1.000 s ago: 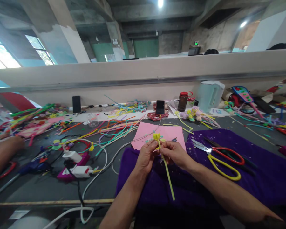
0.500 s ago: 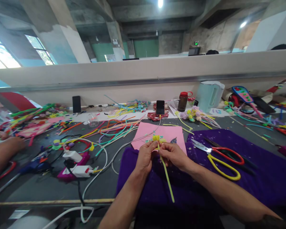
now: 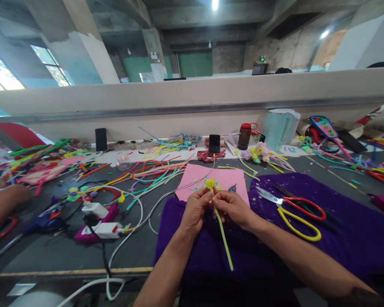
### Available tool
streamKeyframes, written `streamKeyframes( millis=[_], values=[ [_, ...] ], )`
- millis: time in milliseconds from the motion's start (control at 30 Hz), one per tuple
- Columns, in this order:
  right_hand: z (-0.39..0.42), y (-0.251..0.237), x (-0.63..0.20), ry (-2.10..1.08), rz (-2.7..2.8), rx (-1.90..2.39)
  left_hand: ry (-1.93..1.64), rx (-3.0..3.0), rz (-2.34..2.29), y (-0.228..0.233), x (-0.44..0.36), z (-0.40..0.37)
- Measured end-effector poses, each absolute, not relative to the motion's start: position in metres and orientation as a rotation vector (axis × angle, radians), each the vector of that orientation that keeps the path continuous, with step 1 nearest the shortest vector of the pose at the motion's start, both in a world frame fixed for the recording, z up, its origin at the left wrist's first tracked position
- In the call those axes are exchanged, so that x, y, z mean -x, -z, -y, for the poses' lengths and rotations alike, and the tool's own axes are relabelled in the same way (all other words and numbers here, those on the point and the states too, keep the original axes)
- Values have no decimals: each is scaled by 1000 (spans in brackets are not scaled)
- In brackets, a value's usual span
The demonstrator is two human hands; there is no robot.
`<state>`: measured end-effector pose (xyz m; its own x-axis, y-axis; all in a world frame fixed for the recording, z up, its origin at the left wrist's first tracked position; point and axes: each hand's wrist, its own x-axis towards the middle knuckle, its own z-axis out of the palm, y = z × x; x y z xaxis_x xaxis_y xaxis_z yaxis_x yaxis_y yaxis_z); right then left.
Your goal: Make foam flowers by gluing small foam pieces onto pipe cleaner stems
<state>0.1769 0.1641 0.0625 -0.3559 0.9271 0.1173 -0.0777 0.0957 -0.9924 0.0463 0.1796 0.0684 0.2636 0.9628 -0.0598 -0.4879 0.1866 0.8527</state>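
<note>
Both of my hands meet over the near edge of a pink sheet (image 3: 188, 181). Between their fingertips is a yellow pipe-cleaner flower (image 3: 210, 183), its bloom showing just above the fingers. A yellow-green pipe-cleaner stem (image 3: 224, 243) hangs from the grip down toward me. My left hand (image 3: 196, 209) pinches the flower's base from the left. My right hand (image 3: 232, 207) pinches the top of the stem from the right. The exact join lies hidden behind the fingers. A purple cloth (image 3: 348, 217) lies under and beside my hands.
Scissors (image 3: 302, 202) with red and yellow handles lie on the cloth at right. At left are a power strip (image 3: 110, 213) with white plugs, a blue glue gun (image 3: 48, 221) and another person's arm (image 3: 6, 204). A phone (image 3: 214, 144), bottle (image 3: 245, 136) and kettle (image 3: 280, 128) stand behind.
The yellow bloom has tipped so that more of its top shows. My hands keep nearly the same place and grip. The other person's arm has shifted slightly left.
</note>
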Motion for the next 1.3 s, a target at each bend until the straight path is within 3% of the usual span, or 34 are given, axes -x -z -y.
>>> streamKeyframes(
  millis=[1033, 1300],
  values=[
    [-162, -62, -173, -1373, 1521, 936, -1186, -872, -732, -65, -47, -181],
    [-163, -62, -176, -1528, 1437, 861, -1180, -856, -722, -66, -47, -180]
  ],
)
